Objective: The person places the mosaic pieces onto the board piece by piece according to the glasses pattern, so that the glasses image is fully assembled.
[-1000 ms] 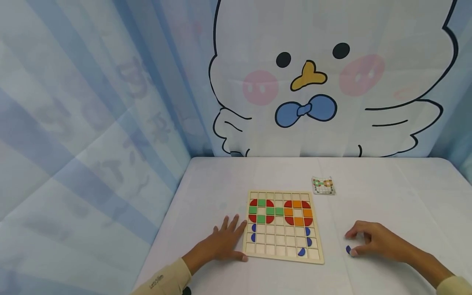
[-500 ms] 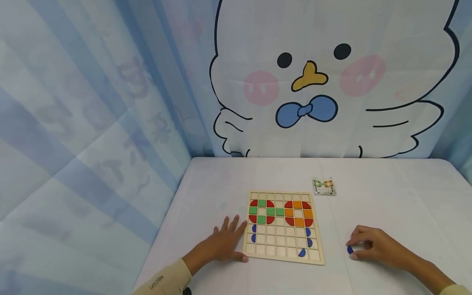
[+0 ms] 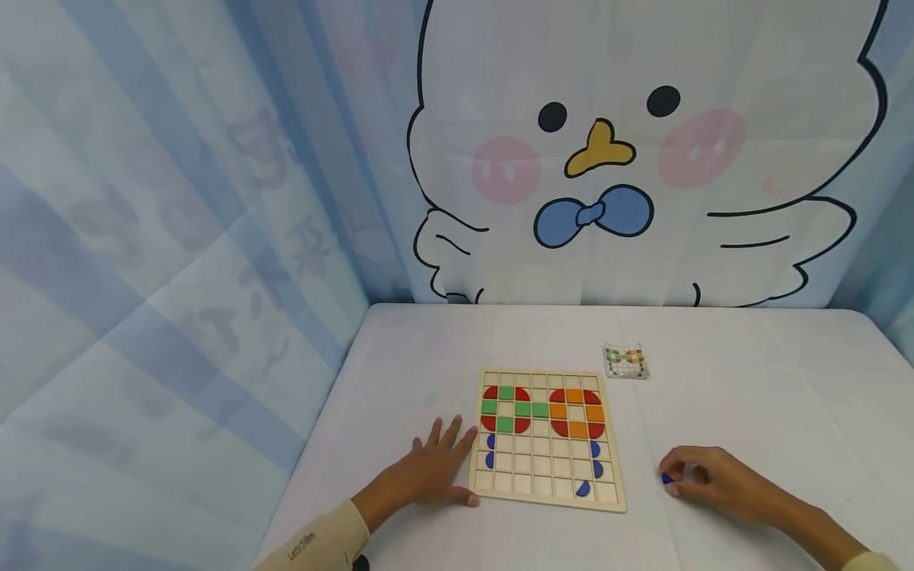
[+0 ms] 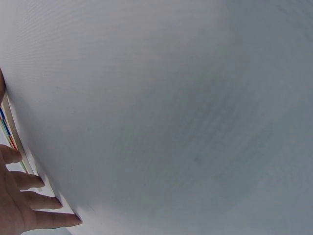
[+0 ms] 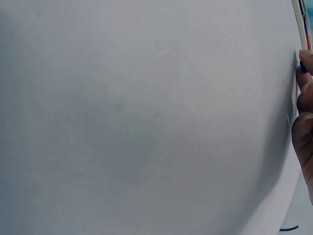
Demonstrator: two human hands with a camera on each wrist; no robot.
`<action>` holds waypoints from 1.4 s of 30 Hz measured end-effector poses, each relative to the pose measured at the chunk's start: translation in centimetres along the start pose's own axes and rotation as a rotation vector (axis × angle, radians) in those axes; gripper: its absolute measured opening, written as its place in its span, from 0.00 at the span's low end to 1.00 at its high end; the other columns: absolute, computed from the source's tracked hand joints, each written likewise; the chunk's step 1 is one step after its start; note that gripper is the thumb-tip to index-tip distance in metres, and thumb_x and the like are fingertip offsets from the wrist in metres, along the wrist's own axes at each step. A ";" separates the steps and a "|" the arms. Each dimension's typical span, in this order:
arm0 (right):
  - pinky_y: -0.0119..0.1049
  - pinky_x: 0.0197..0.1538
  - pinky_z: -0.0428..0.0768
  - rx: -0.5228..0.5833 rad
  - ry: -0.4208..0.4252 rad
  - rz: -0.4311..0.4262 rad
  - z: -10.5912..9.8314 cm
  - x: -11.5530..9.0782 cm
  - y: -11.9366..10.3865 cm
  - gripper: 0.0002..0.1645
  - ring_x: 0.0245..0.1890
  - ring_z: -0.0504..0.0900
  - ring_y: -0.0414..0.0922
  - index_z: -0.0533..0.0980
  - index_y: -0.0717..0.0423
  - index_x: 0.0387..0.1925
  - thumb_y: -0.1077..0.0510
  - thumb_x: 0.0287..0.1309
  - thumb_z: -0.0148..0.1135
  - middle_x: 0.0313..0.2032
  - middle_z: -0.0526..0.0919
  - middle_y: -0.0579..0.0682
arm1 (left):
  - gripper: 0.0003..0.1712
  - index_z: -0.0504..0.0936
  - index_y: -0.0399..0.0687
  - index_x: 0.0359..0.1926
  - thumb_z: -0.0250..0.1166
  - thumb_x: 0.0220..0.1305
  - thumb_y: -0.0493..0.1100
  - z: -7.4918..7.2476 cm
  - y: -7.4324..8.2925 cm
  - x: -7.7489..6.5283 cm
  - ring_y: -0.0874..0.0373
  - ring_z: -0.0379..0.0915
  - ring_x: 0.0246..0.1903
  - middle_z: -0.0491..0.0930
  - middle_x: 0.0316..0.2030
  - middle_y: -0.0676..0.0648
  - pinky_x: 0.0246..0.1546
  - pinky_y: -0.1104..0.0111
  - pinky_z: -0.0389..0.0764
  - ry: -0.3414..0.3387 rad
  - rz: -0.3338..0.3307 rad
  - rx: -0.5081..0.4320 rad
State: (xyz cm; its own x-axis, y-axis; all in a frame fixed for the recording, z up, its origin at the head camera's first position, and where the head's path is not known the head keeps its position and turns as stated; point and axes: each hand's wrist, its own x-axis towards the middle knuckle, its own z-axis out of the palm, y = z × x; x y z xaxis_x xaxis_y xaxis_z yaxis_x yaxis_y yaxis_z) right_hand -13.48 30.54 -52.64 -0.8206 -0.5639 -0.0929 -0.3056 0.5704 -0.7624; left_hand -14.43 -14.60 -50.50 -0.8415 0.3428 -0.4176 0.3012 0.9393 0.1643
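Note:
A wooden grid board [image 3: 524, 465] lies on the table, set with red, green, orange and blue flat pieces. My left hand [image 3: 435, 469] rests with spread fingers at the board's left edge; its fingers [image 4: 41, 201] show straight in the left wrist view. To the right of the board, my right hand [image 3: 721, 480] pinches a small blue piece [image 3: 667, 479] between thumb and index finger, close to the table. In the right wrist view that blue piece [image 5: 303, 67] shows only partly between the fingertips. Blue half-round pieces sit in the board's lower side cells, one tilted blue piece [image 3: 583, 488] near the bottom right.
A small pattern card [image 3: 625, 361] with a similar coloured design lies behind the board to the right. The white-covered table [image 3: 771, 381] extends right of the board. A printed curtain [image 3: 593, 270] hangs behind the table's back edge.
My right thumb and index finger have closed on the blue piece, and the hand has shifted slightly left toward the board with it. My left hand has stayed in place.

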 end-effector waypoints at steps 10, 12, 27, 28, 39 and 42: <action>0.27 0.24 0.72 0.049 -0.033 -0.025 0.3 3.0 -2.4 0.15 0.23 0.72 0.32 0.84 0.53 0.47 0.51 0.62 0.68 0.34 0.82 0.37 | 0.64 0.49 0.64 0.80 0.69 0.49 0.76 0.2 -0.1 0.2 0.36 0.39 0.78 0.44 0.81 0.45 0.67 0.34 0.59 0.003 -0.005 0.010; 0.27 0.23 0.72 0.059 -0.041 -0.087 0.5 3.9 -2.9 0.14 0.23 0.72 0.31 0.85 0.54 0.47 0.52 0.63 0.68 0.32 0.82 0.37 | 0.64 0.50 0.64 0.80 0.69 0.49 0.76 0.3 -0.1 0.2 0.36 0.39 0.78 0.44 0.81 0.45 0.67 0.34 0.60 0.005 -0.003 0.008; 0.26 0.25 0.76 0.163 -0.218 -0.199 4.7 11.8 -8.5 0.14 0.21 0.75 0.31 0.84 0.54 0.47 0.52 0.63 0.69 0.32 0.84 0.41 | 0.64 0.49 0.64 0.80 0.67 0.49 0.78 0.3 -0.1 0.1 0.36 0.40 0.78 0.43 0.81 0.45 0.68 0.35 0.60 0.006 -0.004 0.029; 0.27 0.25 0.77 0.165 -0.233 -0.188 5.0 12.2 -8.8 0.13 0.21 0.75 0.32 0.84 0.53 0.47 0.53 0.63 0.69 0.32 0.84 0.41 | 0.64 0.49 0.64 0.80 0.67 0.49 0.78 0.3 -0.1 0.1 0.36 0.40 0.78 0.44 0.81 0.45 0.68 0.35 0.60 0.009 0.000 0.032; 0.27 0.39 0.80 0.114 -0.328 -0.180 7.3 14.8 -10.3 0.12 0.32 0.78 0.33 0.86 0.44 0.45 0.60 0.58 0.69 0.31 0.83 0.36 | 0.63 0.51 0.66 0.80 0.69 0.49 0.76 0.4 -0.1 0.4 0.36 0.42 0.78 0.46 0.80 0.46 0.66 0.34 0.62 0.008 -0.004 0.028; 0.27 0.37 0.80 0.095 -0.346 -0.199 7.9 15.4 -10.4 0.12 0.32 0.78 0.31 0.86 0.44 0.44 0.58 0.59 0.70 0.31 0.84 0.35 | 0.63 0.50 0.66 0.80 0.68 0.49 0.77 0.4 -0.3 0.5 0.36 0.41 0.78 0.45 0.81 0.46 0.67 0.35 0.62 0.001 -0.002 0.031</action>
State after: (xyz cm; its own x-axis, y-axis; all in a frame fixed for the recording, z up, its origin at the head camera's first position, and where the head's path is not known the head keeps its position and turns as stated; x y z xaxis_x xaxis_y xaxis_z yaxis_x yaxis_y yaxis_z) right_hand -19.11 11.21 -51.24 -0.5340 -0.8346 -0.1350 -0.3832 0.3812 -0.8413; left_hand -14.76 -14.70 -51.14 -0.8427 0.3405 -0.4170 0.3128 0.9401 0.1355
